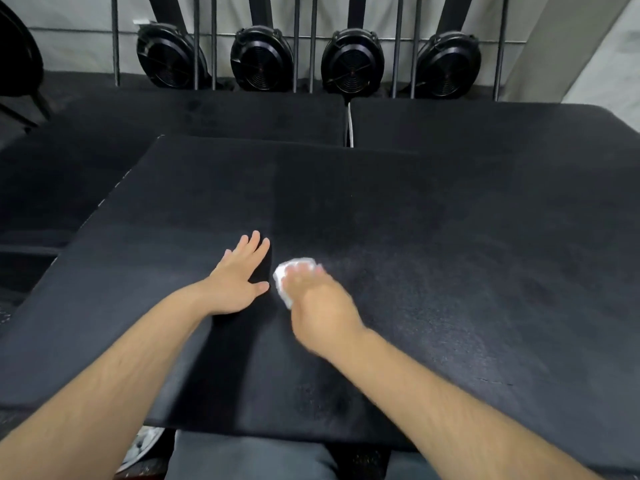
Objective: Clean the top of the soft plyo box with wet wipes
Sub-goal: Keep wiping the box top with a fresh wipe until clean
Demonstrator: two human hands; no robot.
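Soft plyo box [450, 237], matte black with a grainy top, sits directly before the person. The left hand [239, 277] lies flat on it, fingers straight. The blurred right hand [322, 306] presses a crumpled white wipe [282, 277]; its grip cannot be told.

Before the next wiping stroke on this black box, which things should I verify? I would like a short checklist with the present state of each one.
1. The white crumpled wet wipe lies on the black soft plyo box top, under the right hand: ok.
2. The left hand rests flat on the top, apart from the wipe: ok.
3. The grip of the right hand, pressing or pinching the wipe: cannot tell, motion blur.
4. No object shows on the top to the right of the wipe: ok.
5. The wipe is wet enough: cannot tell.
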